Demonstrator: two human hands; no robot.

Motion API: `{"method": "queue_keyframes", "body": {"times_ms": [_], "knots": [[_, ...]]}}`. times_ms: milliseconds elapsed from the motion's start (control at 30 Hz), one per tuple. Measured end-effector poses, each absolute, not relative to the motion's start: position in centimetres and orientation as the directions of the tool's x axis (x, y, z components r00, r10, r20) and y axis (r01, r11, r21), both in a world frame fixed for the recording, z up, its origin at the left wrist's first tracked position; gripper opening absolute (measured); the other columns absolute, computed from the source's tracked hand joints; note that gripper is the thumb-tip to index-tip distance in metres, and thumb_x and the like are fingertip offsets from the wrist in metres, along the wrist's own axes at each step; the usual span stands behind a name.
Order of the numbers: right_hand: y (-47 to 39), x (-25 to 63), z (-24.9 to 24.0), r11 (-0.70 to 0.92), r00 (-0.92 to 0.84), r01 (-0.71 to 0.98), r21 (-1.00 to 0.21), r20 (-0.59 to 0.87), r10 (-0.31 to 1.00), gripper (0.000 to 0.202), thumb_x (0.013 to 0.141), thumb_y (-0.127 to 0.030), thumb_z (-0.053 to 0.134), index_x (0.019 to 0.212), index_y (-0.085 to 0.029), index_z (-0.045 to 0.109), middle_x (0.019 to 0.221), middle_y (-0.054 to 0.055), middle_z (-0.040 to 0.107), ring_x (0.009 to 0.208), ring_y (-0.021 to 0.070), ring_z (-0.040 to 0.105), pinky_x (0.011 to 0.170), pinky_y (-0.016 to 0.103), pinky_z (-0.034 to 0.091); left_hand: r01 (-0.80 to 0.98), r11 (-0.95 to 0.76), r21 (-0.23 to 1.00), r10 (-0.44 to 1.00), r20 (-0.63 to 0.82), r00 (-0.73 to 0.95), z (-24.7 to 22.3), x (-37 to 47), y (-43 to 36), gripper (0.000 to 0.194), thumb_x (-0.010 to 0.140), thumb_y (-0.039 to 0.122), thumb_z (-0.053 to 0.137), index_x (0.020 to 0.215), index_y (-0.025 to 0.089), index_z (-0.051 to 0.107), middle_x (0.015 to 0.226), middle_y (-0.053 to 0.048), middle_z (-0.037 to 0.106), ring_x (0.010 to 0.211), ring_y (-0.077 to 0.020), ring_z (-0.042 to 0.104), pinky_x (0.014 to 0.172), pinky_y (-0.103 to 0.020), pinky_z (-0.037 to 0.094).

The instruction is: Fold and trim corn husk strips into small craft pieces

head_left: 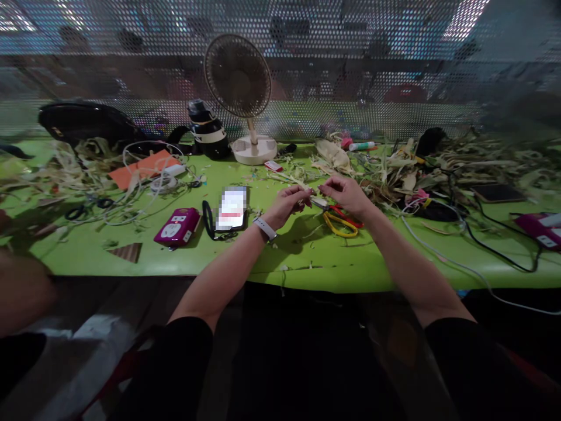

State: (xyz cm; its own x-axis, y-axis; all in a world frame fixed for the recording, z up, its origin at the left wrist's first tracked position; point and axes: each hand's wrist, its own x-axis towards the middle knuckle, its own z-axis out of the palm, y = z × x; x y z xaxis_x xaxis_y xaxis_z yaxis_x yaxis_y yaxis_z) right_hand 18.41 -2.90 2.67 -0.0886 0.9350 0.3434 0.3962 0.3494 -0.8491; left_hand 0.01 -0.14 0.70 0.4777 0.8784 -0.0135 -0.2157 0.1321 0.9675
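My left hand [293, 200], with a pale watch band at the wrist, is closed in a pinch on a thin, pale strip of plant husk [301, 183]. Just to its right, my right hand [344, 193] is also closed, thumb and fingertips pressed together close to the left fingertips. Whatever it pinches is too small to make out. Under and between the hands lies a pair of scissors [340, 227] with red and yellow handles, on the green tabletop [307, 257]. Beyond the hands rests a larger pale husk piece [333, 155].
A fan [253, 151], a black bottle [209, 131] and a black bag [87, 123] stand at the back. Left are a phone [231, 207], a purple box [177, 227] and tangled white cables [144, 193]. Husk heaps [473, 161] and cords lie right. Another person's arm [24, 292] shows left.
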Motion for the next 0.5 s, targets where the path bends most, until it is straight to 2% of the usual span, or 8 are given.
{"method": "queue_keyframes", "body": {"times_ms": [167, 300, 400, 500], "knots": [[-2.89, 18.31, 2.73, 0.354, -0.110, 0.421, -0.835, 0.340, 0.934, 0.048, 0.071, -0.066, 0.068, 0.069, -0.018, 0.061, 0.063, 0.000, 0.056, 0.061, 0.0127, 0.045, 0.059, 0.028, 0.035, -0.162, 0.066, 0.984, 0.887, 0.016, 0.461, 0.58, 0.00, -0.20, 0.045, 0.063, 0.057, 0.079, 0.064, 0.017, 0.058, 0.053, 0.003, 0.057, 0.045, -0.0039, 0.042, 0.044, -0.021, 0.025], [-2.61, 18.35, 2.59, 0.371, -0.062, 0.438, -0.819, 0.384, 0.921, 0.049, 0.072, -0.067, 0.067, 0.069, -0.019, 0.057, 0.065, 0.000, 0.053, 0.064, 0.0137, 0.045, 0.063, 0.029, 0.037, -0.109, 0.040, 0.993, 0.863, 0.020, 0.505, 0.42, 0.01, -0.14, 0.048, 0.059, 0.058, 0.082, 0.062, 0.015, 0.059, 0.052, 0.002, 0.058, 0.042, -0.0025, 0.036, 0.043, -0.022, 0.020], [-2.23, 18.49, 2.39, 0.388, 0.017, 0.459, -0.799, 0.445, 0.895, 0.050, 0.071, -0.069, 0.066, 0.068, -0.020, 0.055, 0.068, 0.000, 0.051, 0.067, 0.0149, 0.045, 0.064, 0.030, 0.037, -0.132, 0.045, 0.990, 0.855, 0.030, 0.518, 0.40, 0.06, -0.16, 0.048, 0.059, 0.057, 0.083, 0.060, 0.015, 0.058, 0.051, 0.002, 0.058, 0.042, -0.0023, 0.037, 0.043, -0.021, 0.020], [-2.00, 18.78, 2.37, 0.376, 0.049, 0.462, -0.803, 0.446, 0.893, 0.051, 0.072, -0.070, 0.066, 0.069, -0.021, 0.054, 0.068, 0.001, 0.052, 0.068, 0.0153, 0.046, 0.065, 0.031, 0.038, -0.155, 0.066, 0.986, 0.864, 0.021, 0.504, 0.42, 0.15, -0.24, 0.046, 0.059, 0.054, 0.084, 0.062, 0.015, 0.060, 0.055, 0.001, 0.061, 0.045, -0.0032, 0.043, 0.044, -0.021, 0.026]]}}
